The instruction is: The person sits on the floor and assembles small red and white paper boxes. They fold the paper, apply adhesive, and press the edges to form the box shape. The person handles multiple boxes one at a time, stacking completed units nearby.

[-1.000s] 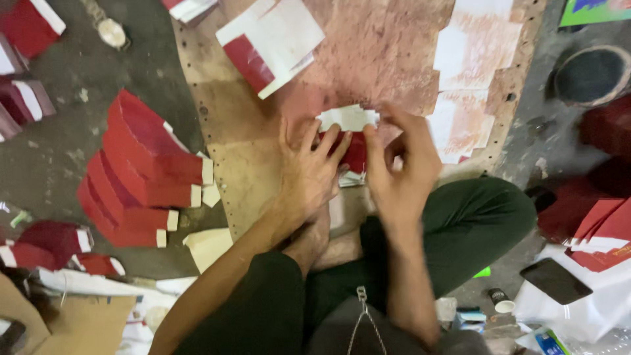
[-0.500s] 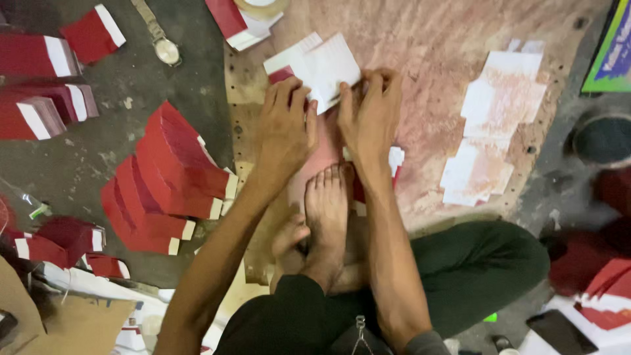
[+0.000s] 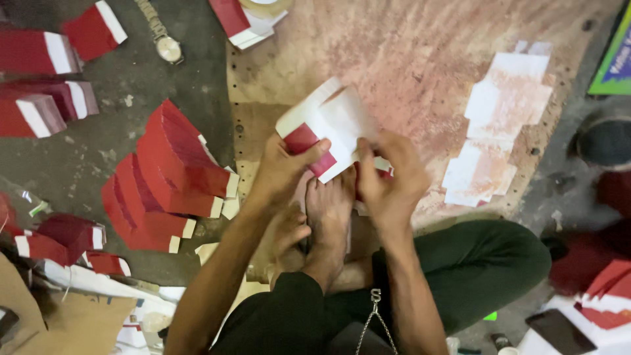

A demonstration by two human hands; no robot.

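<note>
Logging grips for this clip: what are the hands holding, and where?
Both hold one white-and-red card piece: left hand at its lower red corner, right hand at its right edge.

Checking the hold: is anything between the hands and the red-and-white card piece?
Nothing visible. The left hand and right hand both touch the red-and-white card piece directly, above the person's foot.

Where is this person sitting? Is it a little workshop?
Probably yes, a floor workshop where paper boxes get made by hand. Both hands fold a red-and-white card on a stained work board, stacks of folded red boxes lie on the floor, and white paper sheets wait nearby.
</note>
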